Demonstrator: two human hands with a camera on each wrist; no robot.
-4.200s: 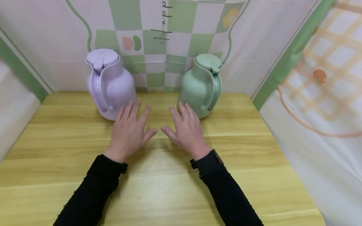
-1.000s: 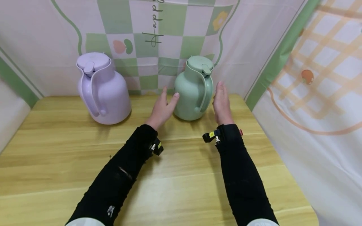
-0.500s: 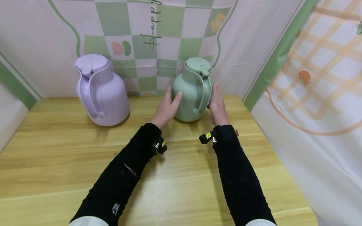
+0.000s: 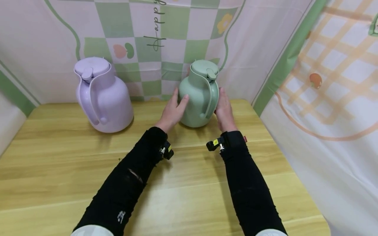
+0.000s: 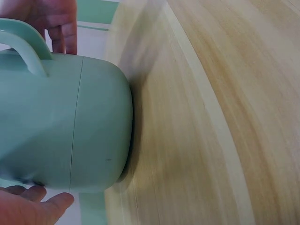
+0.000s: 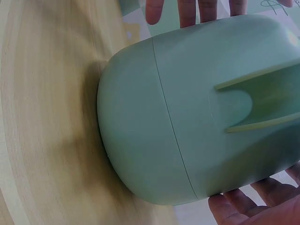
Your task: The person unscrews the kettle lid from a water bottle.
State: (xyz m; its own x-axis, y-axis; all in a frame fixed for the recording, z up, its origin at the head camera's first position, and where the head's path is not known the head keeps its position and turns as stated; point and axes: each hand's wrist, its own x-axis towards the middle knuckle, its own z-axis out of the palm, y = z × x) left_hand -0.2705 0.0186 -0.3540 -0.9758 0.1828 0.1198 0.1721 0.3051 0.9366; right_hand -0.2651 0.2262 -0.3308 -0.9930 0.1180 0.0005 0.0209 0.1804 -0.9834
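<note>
A mint-green thermos jug [image 4: 194,101], with lid and looped handle, stands upright on the wooden table. My left hand [image 4: 172,111] is at its left side, the thumb overlapping the front of the body in the head view. On the other side, beside the handle, my right hand [image 4: 224,109] lies against it with the fingers partly hidden behind the jug. In the right wrist view, the left hand's fingers [image 6: 187,10] look straight along the jug's far side. The jug's base [image 5: 119,136] sits on the tabletop in the left wrist view.
A lilac thermos jug [image 4: 109,101] of similar shape stands to the left on the table [image 4: 189,183]. Behind, a checked cloth [image 4: 147,49] hangs close to the table's back edge. More patterned cloth [image 4: 333,82] hangs on the right side.
Both hands have come in from over the table to either side of the green jug, the right hand closing in last. The head view has shifted slightly; the jugs stay in place.
</note>
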